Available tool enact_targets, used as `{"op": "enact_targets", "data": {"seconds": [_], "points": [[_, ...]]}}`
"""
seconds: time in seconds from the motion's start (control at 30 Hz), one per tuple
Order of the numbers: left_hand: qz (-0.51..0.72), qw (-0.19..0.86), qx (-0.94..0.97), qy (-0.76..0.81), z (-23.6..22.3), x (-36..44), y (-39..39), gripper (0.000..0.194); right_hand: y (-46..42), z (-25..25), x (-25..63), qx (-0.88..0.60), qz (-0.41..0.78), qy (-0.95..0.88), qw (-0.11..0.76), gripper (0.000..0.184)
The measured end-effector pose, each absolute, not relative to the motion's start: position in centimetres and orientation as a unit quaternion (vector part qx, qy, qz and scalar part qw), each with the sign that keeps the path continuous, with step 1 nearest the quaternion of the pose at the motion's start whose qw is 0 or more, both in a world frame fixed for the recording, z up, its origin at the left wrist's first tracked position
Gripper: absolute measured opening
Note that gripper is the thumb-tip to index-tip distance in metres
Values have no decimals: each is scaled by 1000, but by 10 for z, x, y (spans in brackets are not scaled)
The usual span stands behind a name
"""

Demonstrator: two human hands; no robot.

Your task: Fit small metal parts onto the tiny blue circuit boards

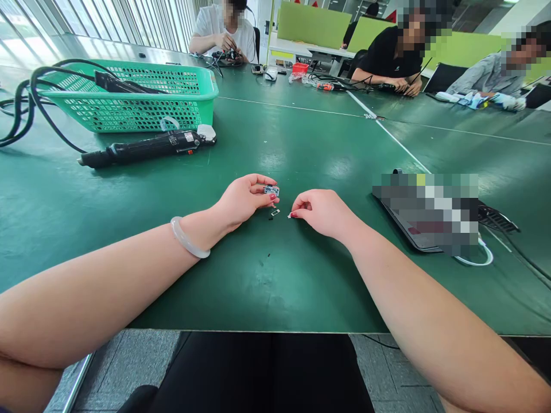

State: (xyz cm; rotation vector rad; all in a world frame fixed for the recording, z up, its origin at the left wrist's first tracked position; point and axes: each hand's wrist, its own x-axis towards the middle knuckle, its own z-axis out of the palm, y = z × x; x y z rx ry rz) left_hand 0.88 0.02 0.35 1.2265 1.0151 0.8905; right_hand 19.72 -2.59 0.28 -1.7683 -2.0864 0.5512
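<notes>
Over the middle of the green table, my left hand pinches a small blue circuit board between thumb and fingers. A short way to its right, my right hand is closed, thumb against forefinger, on a tiny pale piece too small to name. Between the hands, a small white rectangular frame lies on the table, with a tiny black bit beside it. Another dark speck is nearer to me.
A green plastic basket stands at the left. In front of it lies a black electric screwdriver with a thick cable. At the right rests a dark, partly blurred device. Several people sit across the green table.
</notes>
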Motion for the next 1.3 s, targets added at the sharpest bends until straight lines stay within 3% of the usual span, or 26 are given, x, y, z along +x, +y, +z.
{"op": "enact_targets", "data": {"seconds": [0.5,0.8,1.3], "points": [[350,572,577,467,1,9,0,24,-26,4,195,-584,160,-779,161,16],[327,555,617,453,-1,8,1,31,-33,4,183,-538,107,-758,353,14],[333,570,603,447,2,10,-2,27,-36,1,172,-552,72,-737,384,8]]}}
